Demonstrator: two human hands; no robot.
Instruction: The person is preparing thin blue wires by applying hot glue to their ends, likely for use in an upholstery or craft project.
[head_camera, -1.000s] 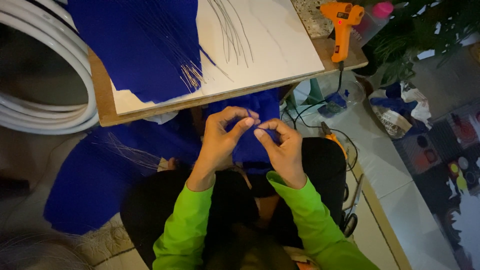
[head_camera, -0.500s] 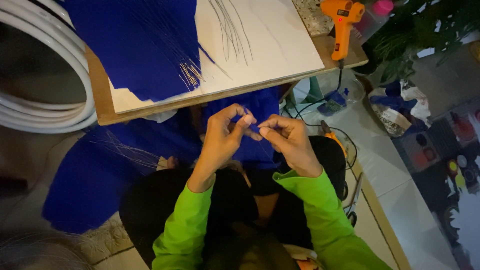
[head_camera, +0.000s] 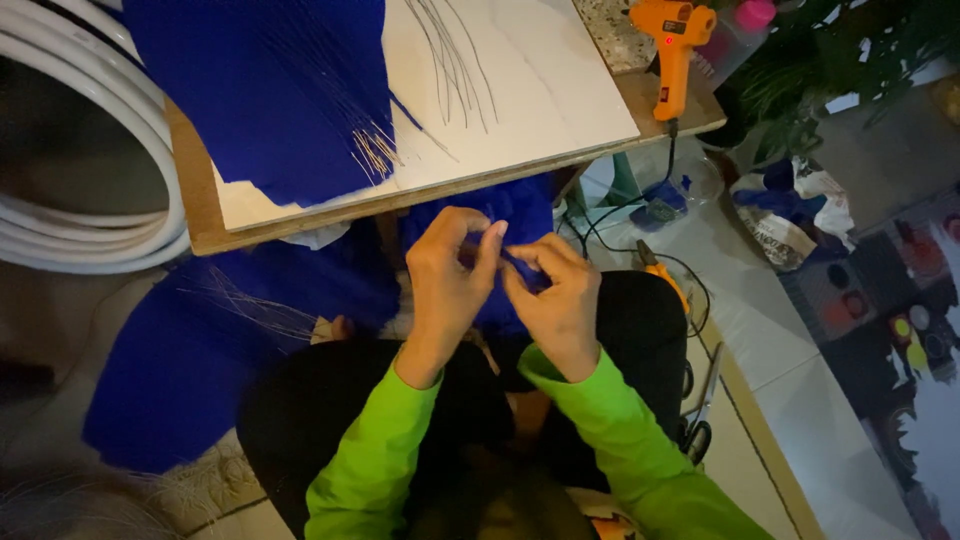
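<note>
Fingertips of the left hand are pinching together with those of the right hand around a small blue piece, which is showing only as a dark sliver between the two thumbs. Both hands are curling closed on it, held close in front of the body and touching each other at the tips. Whether a thin wire is also running through the grip is too small to tell.

Green sleeves are covering both forearms, and dark trousers are showing under the hands. Just behind the hands, a fold of blue cloth is hanging down from the edge of a wooden board. On the board a white sheet is lying, with a larger blue cloth spreading over its left part and a bundle of thin wires fanning across it; a few more wires are lying on the bare white. An orange glue gun is standing at the board's far right corner, its cord trailing down to the floor. White hoops are leaning at the left. More blue cloth is lying on the floor by the left knee, and scissors are lying well to the right.
</note>
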